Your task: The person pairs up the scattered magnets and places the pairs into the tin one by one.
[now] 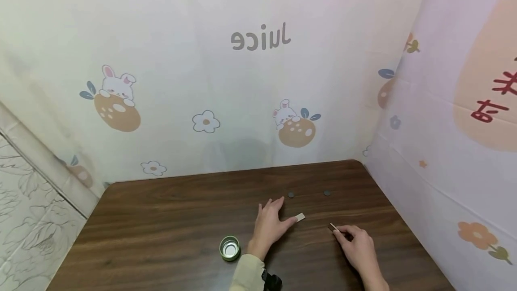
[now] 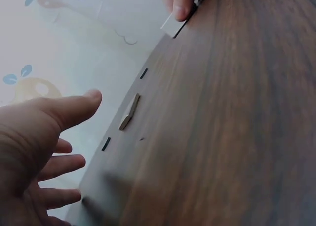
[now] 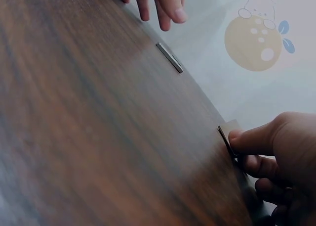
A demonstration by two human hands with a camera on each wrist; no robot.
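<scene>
Lying just by the thumb tip of the left hand (image 1: 268, 224), a small pale block (image 1: 300, 217) sits flat on the brown worktop (image 1: 161, 219). Its long side slants: the near end is by that thumb, and the other end points to the back and the right. So the left hand is much the nearer one. From the head view the thumb looks as if it meets the block, but the left wrist view shows a little gap between them. The left grip is apart, with thumb and fingers spread and nothing in them.

The right hand (image 1: 358, 246) is well off to the block's right and a bit closer to the front. Its grip is pinched on a thin flat piece (image 1: 333, 227), with one end sticking out. That end points back and to the left, so it slants the other way from the block. Whether it touches the worktop is hard to tell.

Behind the block, a little dark disc (image 1: 291, 195) lies toward the left and a second disc (image 1: 327, 193) toward the right. An open green tin (image 1: 230, 258) stands near the left sleeve (image 1: 247, 273).
</scene>
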